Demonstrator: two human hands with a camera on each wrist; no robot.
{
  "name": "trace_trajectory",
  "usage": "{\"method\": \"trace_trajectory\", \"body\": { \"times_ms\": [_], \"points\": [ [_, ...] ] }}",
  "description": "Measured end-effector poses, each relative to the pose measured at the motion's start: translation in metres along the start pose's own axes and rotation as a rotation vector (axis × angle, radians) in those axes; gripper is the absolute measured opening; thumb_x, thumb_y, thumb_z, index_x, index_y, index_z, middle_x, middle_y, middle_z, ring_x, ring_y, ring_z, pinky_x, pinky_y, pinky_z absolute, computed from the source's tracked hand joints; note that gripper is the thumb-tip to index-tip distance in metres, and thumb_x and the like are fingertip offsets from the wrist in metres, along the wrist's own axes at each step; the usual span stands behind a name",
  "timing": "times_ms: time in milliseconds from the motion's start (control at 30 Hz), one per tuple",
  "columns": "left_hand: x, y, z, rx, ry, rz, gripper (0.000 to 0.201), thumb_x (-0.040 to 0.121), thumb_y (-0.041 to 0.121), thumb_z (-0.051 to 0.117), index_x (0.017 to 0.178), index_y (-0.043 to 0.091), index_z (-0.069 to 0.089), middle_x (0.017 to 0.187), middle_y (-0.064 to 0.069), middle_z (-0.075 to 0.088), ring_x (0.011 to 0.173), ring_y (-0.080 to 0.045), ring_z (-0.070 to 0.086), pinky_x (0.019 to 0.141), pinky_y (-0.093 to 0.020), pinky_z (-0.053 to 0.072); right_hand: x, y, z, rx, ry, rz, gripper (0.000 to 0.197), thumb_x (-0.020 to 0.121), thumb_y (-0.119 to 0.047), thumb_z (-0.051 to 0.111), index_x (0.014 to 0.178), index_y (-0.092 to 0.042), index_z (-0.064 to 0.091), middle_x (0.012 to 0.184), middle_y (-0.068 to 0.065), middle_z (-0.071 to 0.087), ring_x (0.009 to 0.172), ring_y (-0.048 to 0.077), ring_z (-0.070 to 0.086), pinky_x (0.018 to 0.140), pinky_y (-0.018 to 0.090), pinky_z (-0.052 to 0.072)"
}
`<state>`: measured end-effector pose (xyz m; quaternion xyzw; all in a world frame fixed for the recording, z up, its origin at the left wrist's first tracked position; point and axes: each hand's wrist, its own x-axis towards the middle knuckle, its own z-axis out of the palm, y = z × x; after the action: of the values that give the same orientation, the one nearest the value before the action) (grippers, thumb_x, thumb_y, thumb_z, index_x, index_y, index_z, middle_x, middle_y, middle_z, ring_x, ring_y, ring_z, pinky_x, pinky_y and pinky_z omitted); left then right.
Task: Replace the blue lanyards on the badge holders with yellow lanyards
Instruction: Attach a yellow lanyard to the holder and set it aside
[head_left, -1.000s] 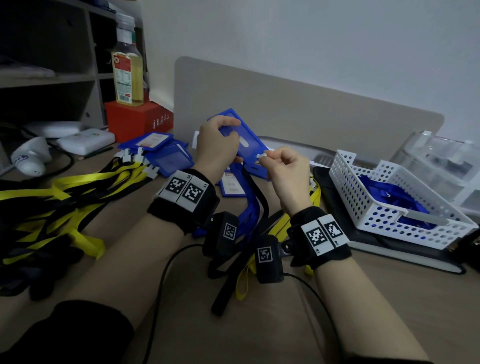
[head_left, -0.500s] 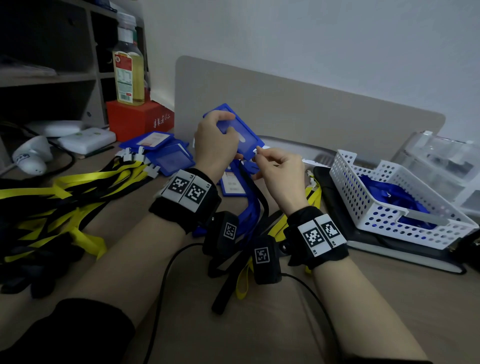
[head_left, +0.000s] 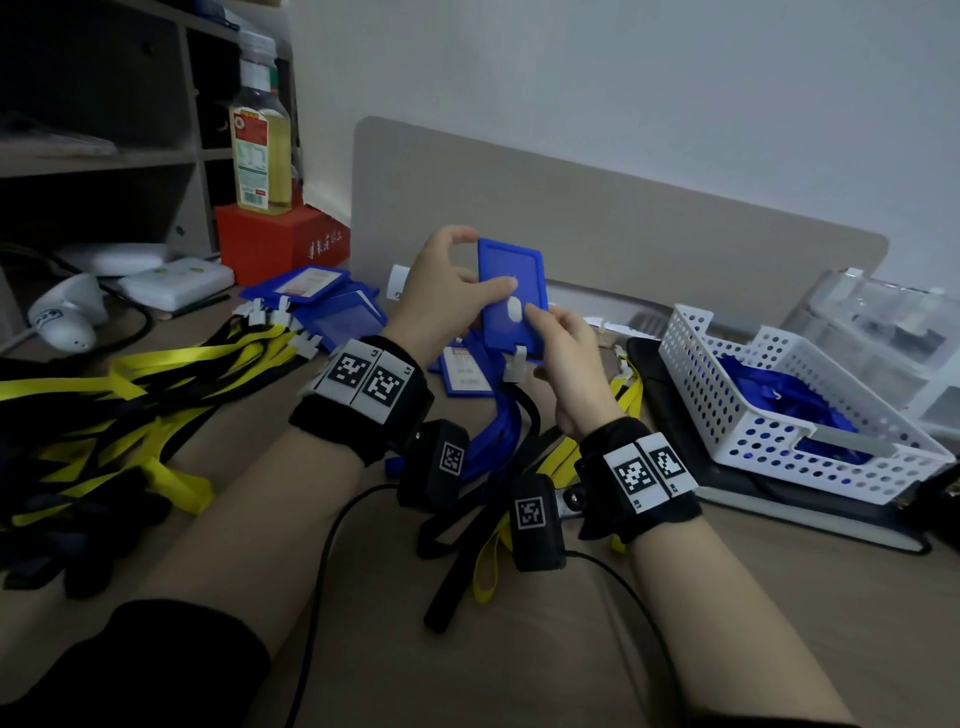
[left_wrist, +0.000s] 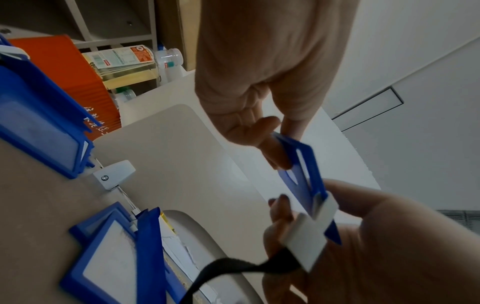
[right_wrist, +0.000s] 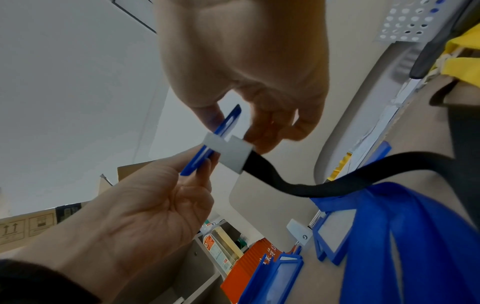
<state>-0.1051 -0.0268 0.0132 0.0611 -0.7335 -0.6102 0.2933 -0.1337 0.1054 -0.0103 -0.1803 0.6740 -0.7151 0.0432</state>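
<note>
Mid-task: left hand and right hand both pinch a badge holder with white clip seated, yellow lanyards piled at bench's left edge, removed blues in basket on the right

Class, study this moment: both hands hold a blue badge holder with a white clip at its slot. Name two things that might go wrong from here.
1. The white clip sits only partly on the badge holder. If the right hand eases its grip, the hanging black strap could pull it off.
2. Yellow lanyards and blue lanyards lie tangled beneath the left hand; a dropped holder may snag there.
</note>
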Motion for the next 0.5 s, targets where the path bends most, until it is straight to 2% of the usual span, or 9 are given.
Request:
{"method": "trace_trajectory", "body": {
  "times_ms": [33, 100, 167, 200, 267, 333, 367, 433, 500],
  "points": [
    [0.001, -0.002, 0.000, -0.003, 0.014, 0.002, 0.052, 0.084, 0.020, 0.072, 0.128, 0.019, 0.044, 0.080, -0.001, 0.068, 0.061, -0.005, 0.066, 0.044, -0.017, 0.046, -0.002, -0.002, 0.001, 0.017, -0.035, 0.004, 0.012, 0.099, -0.017, 0.049, 0.102, -0.005, 0.051, 0.077, 0.001, 0.060, 0.046, -0.005, 0.058, 0.042, 0.010, 0.042],
    [0.002, -0.003, 0.001, -0.017, 0.038, -0.003, 0.041, 0.087, 0.025, 0.070, 0.122, 0.017, 0.050, 0.086, -0.003, 0.069, 0.073, -0.012, 0.069, 0.051, -0.022, 0.052, -0.003, -0.003, 0.002, 0.041, -0.061, -0.016, 0.014, 0.100, -0.015, 0.047, 0.099, -0.003, 0.054, 0.075, 0.004, 0.064, 0.051, 0.003, 0.062, 0.047, 0.017, 0.047],
    [0.000, 0.000, 0.004, -0.024, 0.026, -0.049, 0.032, 0.091, 0.034, 0.062, 0.116, 0.016, 0.054, 0.092, -0.001, 0.067, 0.073, -0.010, 0.067, 0.052, -0.022, 0.053, 0.000, -0.001, 0.004, 0.018, -0.023, -0.056, 0.020, 0.100, -0.017, 0.046, 0.108, -0.001, 0.054, 0.079, 0.007, 0.067, 0.059, 0.012, 0.064, 0.052, 0.025, 0.050],
    [-0.002, 0.003, 0.005, -0.027, -0.016, -0.095, 0.031, 0.093, 0.040, 0.057, 0.113, 0.015, 0.057, 0.091, 0.001, 0.066, 0.068, -0.007, 0.066, 0.051, -0.021, 0.052, 0.001, 0.000, 0.004, 0.008, 0.008, -0.075, 0.020, 0.101, -0.018, 0.046, 0.110, -0.002, 0.053, 0.075, 0.004, 0.066, 0.055, 0.010, 0.061, 0.050, 0.025, 0.048],
    [-0.006, 0.009, 0.010, -0.049, -0.202, -0.224, 0.042, 0.096, 0.052, 0.045, 0.103, 0.014, 0.062, 0.085, -0.001, 0.068, 0.062, -0.009, 0.064, 0.056, -0.025, 0.054, 0.004, 0.002, 0.003, 0.022, 0.073, -0.097, 0.020, 0.101, -0.019, 0.045, 0.110, -0.003, 0.053, 0.066, -0.001, 0.062, 0.046, 0.006, 0.055, 0.042, 0.021, 0.043],
    [-0.012, 0.011, 0.012, -0.055, -0.410, -0.340, 0.053, 0.097, 0.057, 0.035, 0.094, 0.013, 0.063, 0.082, -0.006, 0.067, 0.067, -0.018, 0.065, 0.069, -0.032, 0.055, 0.007, 0.005, 0.001, 0.069, 0.129, -0.096, 0.020, 0.101, -0.019, 0.047, 0.108, -0.002, 0.052, 0.070, 0.007, 0.062, 0.046, 0.010, 0.055, 0.041, 0.022, 0.045],
    [-0.015, 0.011, 0.013, -0.029, -0.495, -0.370, 0.053, 0.097, 0.058, 0.034, 0.092, 0.013, 0.062, 0.080, -0.007, 0.066, 0.068, -0.020, 0.064, 0.071, -0.031, 0.055, 0.009, 0.006, 0.000, 0.086, 0.154, -0.093, 0.019, 0.100, -0.020, 0.049, 0.106, -0.003, 0.052, 0.074, 0.010, 0.063, 0.047, 0.011, 0.056, 0.041, 0.024, 0.046],
    [-0.019, 0.008, 0.014, 0.038, -0.624, -0.370, 0.045, 0.098, 0.052, 0.039, 0.094, 0.011, 0.058, 0.079, -0.009, 0.059, 0.065, -0.020, 0.060, 0.063, -0.027, 0.053, 0.012, 0.009, -0.003, 0.084, 0.210, -0.089, 0.017, 0.098, -0.022, 0.053, 0.101, -0.005, 0.052, 0.075, 0.008, 0.063, 0.049, 0.009, 0.058, 0.043, 0.023, 0.046],
    [-0.021, 0.006, 0.014, 0.092, -0.669, -0.341, 0.033, 0.099, 0.040, 0.045, 0.100, 0.009, 0.057, 0.074, -0.008, 0.053, 0.055, -0.015, 0.052, 0.049, -0.020, 0.047, 0.014, 0.011, -0.006, 0.053, 0.261, -0.082, 0.019, 0.097, -0.024, 0.055, 0.100, -0.006, 0.052, 0.076, 0.005, 0.062, 0.053, 0.008, 0.057, 0.042, 0.018, 0.042]
  ]
}}
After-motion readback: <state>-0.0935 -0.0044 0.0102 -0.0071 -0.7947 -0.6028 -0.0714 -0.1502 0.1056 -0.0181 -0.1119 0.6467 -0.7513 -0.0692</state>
